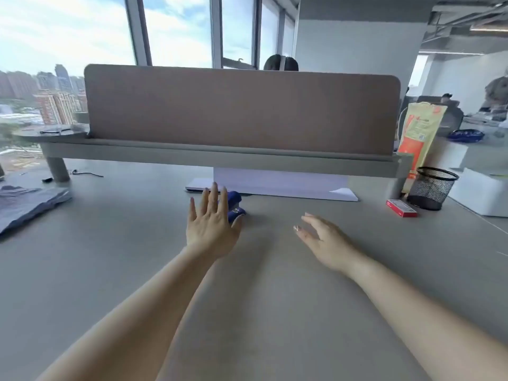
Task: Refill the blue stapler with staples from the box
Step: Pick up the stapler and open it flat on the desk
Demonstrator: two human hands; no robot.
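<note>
The blue stapler (235, 206) lies on the grey desk (137, 270) just ahead of centre, partly hidden behind my left hand (211, 226). That hand is spread flat with fingers apart, hovering over the stapler's left side and holding nothing. My right hand (321, 237) floats to the right of the stapler, a hand's width away, fingers loosely apart and empty. The red staple box (402, 208) rests far to the right, near the mesh cup.
A black mesh pen cup (431, 188) stands by the staple box. White paper sheets (280, 185) lie under the raised shelf (220, 155) with its brown divider panel. Blue cloth (24, 202) covers the left edge. An orange-yellow bag (417, 133) and a white box (483, 193) sit at right.
</note>
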